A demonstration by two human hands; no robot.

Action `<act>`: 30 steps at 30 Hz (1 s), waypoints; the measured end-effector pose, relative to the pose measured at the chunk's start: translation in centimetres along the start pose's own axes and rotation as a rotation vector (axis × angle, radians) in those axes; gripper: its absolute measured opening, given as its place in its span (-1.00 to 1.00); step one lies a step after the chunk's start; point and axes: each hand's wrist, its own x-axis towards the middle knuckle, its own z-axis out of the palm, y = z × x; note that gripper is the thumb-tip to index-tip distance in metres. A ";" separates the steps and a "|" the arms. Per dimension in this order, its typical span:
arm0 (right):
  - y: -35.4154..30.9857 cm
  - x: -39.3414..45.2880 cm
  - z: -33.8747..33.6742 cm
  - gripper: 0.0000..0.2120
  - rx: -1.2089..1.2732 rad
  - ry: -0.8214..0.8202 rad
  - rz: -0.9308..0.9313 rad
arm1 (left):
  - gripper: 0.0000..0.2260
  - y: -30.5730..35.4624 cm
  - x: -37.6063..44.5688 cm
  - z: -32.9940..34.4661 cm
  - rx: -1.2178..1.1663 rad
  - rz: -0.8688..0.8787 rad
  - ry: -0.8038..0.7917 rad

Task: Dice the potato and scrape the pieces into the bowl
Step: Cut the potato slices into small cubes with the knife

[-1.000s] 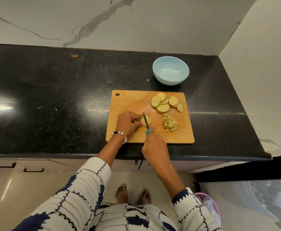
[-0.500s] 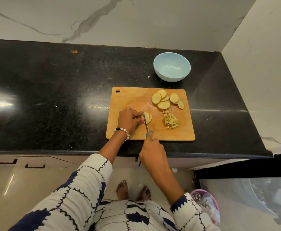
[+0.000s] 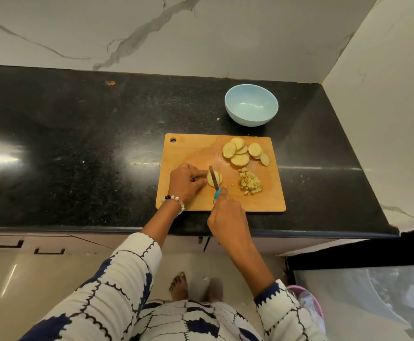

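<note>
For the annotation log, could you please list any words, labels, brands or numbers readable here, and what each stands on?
None: no readable text shows anywhere.
The bowl, cutting board, knife and countertop carry no visible lettering or marks.

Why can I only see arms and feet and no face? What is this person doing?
The camera sits on the person's head and looks down, so you see what they see: their own arms, and feet below. The left hand holds one potato slice steady on the wooden cutting board. The right hand holds a small knife with a blue handle, its blade lying across that slice. More round slices wait at the board's far side, beside a little pile of diced potato. An empty light blue bowl stands behind the board on the black counter.
</note>
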 end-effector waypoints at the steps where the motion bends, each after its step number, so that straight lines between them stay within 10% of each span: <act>1: -0.1 0.2 0.2 -0.45 -0.003 0.004 -0.001 | -0.73 0.1 0.0 0.1 0.001 -0.001 0.005; 24: -0.9 -4.0 -0.5 -0.34 -0.120 -0.222 0.059 | -0.74 1.4 0.2 0.2 -0.059 -0.129 0.048; 30: 1.4 -3.4 -2.1 -0.47 -0.022 -0.031 0.061 | -0.77 2.1 -0.3 0.1 0.010 -0.151 0.053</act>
